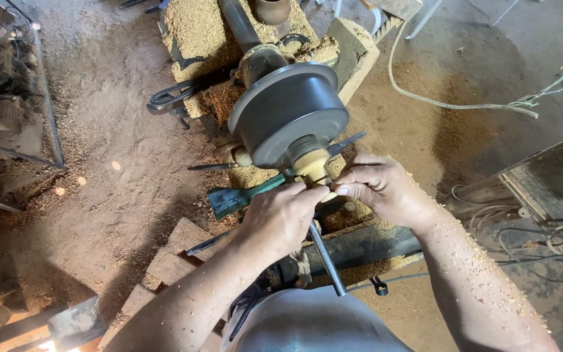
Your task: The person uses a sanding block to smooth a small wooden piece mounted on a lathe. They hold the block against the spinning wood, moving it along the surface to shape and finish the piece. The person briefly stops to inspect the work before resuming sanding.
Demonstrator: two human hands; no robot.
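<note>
Turning small pale wooden piece (312, 167) on lathe, piece mounted against dark round faceplate (289, 117); already rounded and smooth, not yet parted off. Left hand (280, 216) fingers clamped on metal chisel (326, 257). Right hand (380, 188) fingers pinched together beside piece. Sawdust (197, 32) heaped around; green tool (242, 195) lay near.

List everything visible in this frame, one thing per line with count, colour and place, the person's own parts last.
Lathe chuck: one, dark grey, centre.
Wooden workpiece: one, pale yellow, mounted on the chuck.
Long metal tool: one, grey, under the left hand, running toward the person.
Green-handled tool: one, left of the hands.
Sawdust: tan, heaped on the lathe bed and floor.
Cable: one, pale, on the floor upper right.
Wood blocks: several, brown, lower left.
Left hand: grip on the metal tool.
Right hand: fingers at the workpiece.
</note>
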